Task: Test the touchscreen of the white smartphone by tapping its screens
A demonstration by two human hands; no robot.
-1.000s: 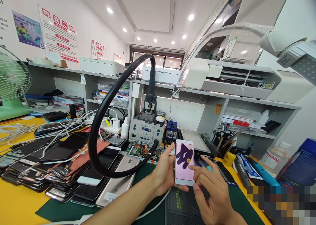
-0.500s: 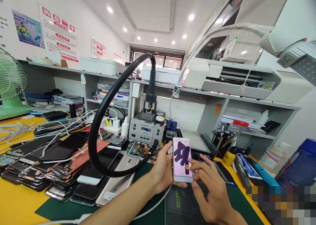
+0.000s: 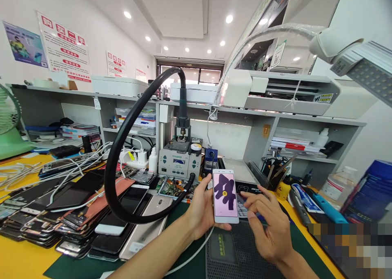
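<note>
A white smartphone [image 3: 226, 196] is held upright in my left hand [image 3: 200, 207], the palm behind it and the fingers along its edges. Its lit screen is pale pink, with thick dark purple strokes and a small yellow round icon near the middle. My right hand [image 3: 269, 224] hovers just right of the phone, fingers bent and apart, holding nothing and not touching the screen. A white cable [image 3: 196, 257] runs from below the phone down to the left. Under the hands lies a dark perforated mat [image 3: 245, 250].
Stacked phones and screens [image 3: 76, 197] fill the left side. A thick black hose [image 3: 112, 148] arches from the grey rework station [image 3: 179, 162]. A tray of circuit boards [image 3: 173, 188] sits before it. At right are tools, a clear bottle [image 3: 338, 187] and a lamp [image 3: 333, 46] overhead.
My right hand has drawn away from the screen to the right. The yellow icon has shifted up and left, and the purple strokes look different. My left hand still holds the phone.
</note>
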